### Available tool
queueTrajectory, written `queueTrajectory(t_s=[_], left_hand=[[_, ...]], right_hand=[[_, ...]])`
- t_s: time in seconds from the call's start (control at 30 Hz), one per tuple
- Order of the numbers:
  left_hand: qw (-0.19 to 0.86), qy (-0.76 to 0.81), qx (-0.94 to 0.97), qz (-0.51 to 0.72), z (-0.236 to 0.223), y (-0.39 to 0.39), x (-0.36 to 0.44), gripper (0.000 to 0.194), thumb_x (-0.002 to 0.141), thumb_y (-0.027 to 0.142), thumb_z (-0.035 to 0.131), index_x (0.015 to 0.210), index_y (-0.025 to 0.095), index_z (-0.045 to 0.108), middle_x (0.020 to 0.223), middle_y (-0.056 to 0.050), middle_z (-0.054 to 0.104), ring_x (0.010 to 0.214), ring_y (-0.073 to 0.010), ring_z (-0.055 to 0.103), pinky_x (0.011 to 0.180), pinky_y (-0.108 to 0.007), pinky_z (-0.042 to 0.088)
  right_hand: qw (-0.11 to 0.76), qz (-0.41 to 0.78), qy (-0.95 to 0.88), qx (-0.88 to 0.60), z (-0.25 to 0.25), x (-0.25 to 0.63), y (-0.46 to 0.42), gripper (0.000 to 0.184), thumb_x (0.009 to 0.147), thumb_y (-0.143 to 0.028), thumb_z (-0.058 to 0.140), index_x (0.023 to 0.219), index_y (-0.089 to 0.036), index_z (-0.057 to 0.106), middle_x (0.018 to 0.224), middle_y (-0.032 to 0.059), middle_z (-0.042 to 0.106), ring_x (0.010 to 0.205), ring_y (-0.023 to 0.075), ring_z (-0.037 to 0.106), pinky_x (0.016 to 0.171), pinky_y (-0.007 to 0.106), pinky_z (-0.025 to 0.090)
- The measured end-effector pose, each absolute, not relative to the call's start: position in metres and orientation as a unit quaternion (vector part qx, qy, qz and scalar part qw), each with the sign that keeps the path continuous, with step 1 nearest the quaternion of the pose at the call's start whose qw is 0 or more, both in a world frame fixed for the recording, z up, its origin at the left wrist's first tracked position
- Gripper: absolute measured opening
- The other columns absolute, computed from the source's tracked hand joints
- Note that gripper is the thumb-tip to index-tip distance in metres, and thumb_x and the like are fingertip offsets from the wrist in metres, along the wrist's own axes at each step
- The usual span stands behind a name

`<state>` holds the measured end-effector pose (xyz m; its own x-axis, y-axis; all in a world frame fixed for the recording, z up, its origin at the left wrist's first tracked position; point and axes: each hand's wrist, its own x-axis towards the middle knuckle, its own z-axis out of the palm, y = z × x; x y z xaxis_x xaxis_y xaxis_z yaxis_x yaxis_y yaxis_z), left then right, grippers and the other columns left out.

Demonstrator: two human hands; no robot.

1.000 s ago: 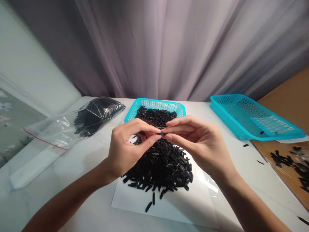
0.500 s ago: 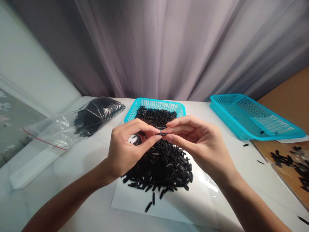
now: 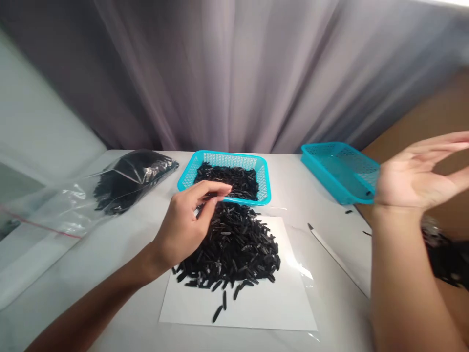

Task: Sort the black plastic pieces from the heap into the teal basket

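Mauve-gray curtains (image 3: 220, 73) hang behind a white tabletop (image 3: 117, 234), where a pile of slender black pieces (image 3: 234, 254) lies on a white sheet (image 3: 264, 313), a turquoise mesh basket (image 3: 267, 181) of more at its 12 o'clock. At the pile's 10 o'clock, the left hand (image 3: 186, 220) has its grip nearly pinched, any held piece impossible to tell; toward 2 o'clock, near a second basket (image 3: 324, 178), the right hand's (image 3: 414, 183) grip is spread loose.

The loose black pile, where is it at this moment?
In the head view, the loose black pile lies below centre on the white sheet, in front of the left blue basket, partly behind the left hand.
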<state>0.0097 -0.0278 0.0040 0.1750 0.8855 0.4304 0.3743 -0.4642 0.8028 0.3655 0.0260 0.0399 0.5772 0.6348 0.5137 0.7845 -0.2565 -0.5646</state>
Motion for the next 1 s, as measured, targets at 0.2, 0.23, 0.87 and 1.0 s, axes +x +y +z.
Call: queueTrajectory(t_s=[0.2, 0.23, 0.87, 1.0], left_hand=[[0.313, 0.459, 0.686, 0.469, 0.003, -0.027, 0.014, 0.016, 0.094, 0.029, 0.066, 0.107, 0.026, 0.073, 0.11, 0.001, 0.076, 0.104, -0.0143, 0.073, 0.1, -0.021, 0.059], [0.317, 0.462, 0.683, 0.468, 0.002, -0.028, 0.015, 0.017, 0.092, 0.031, 0.068, 0.107, 0.026, 0.072, 0.11, 0.001, 0.076, 0.104, -0.0147, 0.074, 0.1, -0.021, 0.059], [-0.023, 0.361, 0.821, 0.441, -0.018, -0.031, 0.015, 0.05, 0.092, -0.002, 0.055, 0.136, 0.021, 0.053, 0.125, -0.005, 0.072, 0.11, -0.0159, 0.073, 0.098, -0.027, 0.062], [0.067, 0.384, 0.823, 0.413, -0.025, -0.024, 0.01, 0.052, 0.091, 0.0, 0.055, 0.138, 0.021, 0.051, 0.13, -0.008, 0.07, 0.109, -0.017, 0.073, 0.096, -0.03, 0.063]], right_hand=[[-0.537, -0.767, 0.032, -0.35, 0.028, 0.379, 0.035, 0.041, 0.077, -0.017, 0.081, 0.106, -0.045, 0.077, 0.096, -0.0097, 0.08, 0.095, 0.024, 0.065, 0.089, 0.036, 0.046], [-0.555, -0.771, 0.08, -0.303, 0.028, 0.372, 0.039, 0.041, 0.078, -0.018, 0.079, 0.107, -0.048, 0.076, 0.087, -0.0073, 0.08, 0.086, 0.0249, 0.065, 0.083, 0.04, 0.047], [-0.405, -0.803, 0.343, 0.27, -0.016, 0.179, -0.016, 0.012, 0.082, -0.027, 0.079, 0.091, -0.019, 0.078, 0.089, 0.0001, 0.074, 0.083, 0.0107, 0.067, 0.089, 0.027, 0.055], [-0.403, -0.845, 0.208, 0.284, -0.026, 0.171, -0.02, 0.009, 0.08, -0.023, 0.081, 0.086, -0.018, 0.077, 0.091, 0.0002, 0.075, 0.085, 0.0096, 0.069, 0.096, 0.026, 0.054]])
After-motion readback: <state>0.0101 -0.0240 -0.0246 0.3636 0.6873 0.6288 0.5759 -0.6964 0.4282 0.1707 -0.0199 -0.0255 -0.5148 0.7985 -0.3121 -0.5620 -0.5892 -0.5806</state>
